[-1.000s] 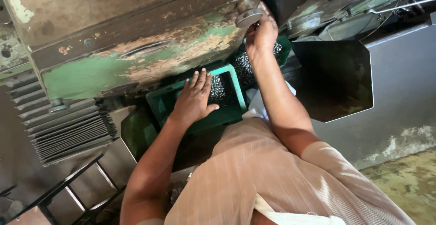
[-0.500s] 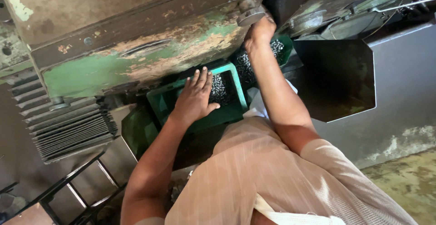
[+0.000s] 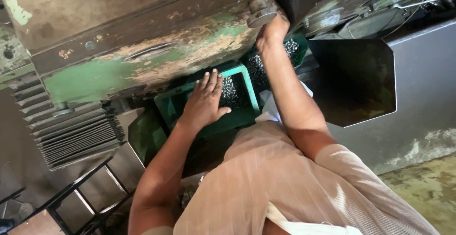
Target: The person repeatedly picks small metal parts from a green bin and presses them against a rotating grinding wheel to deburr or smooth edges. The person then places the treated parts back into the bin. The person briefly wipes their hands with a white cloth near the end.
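My left hand lies flat, fingers spread, over a green plastic tray that holds several small shiny metal parts. My right hand reaches up under the worn green machine body, beside a round metal knob; its fingers are hidden there. A second green tray with more metal parts sits further back, behind my right forearm.
A ribbed metal block sits at the left below the machine. A dark metal chute and a grey panel stand at the right. A black metal frame is at the lower left, and rough floor at the lower right.
My right hand has moved up from the rear tray to the machine's underside near the knob. My left hand has stayed on the front tray.
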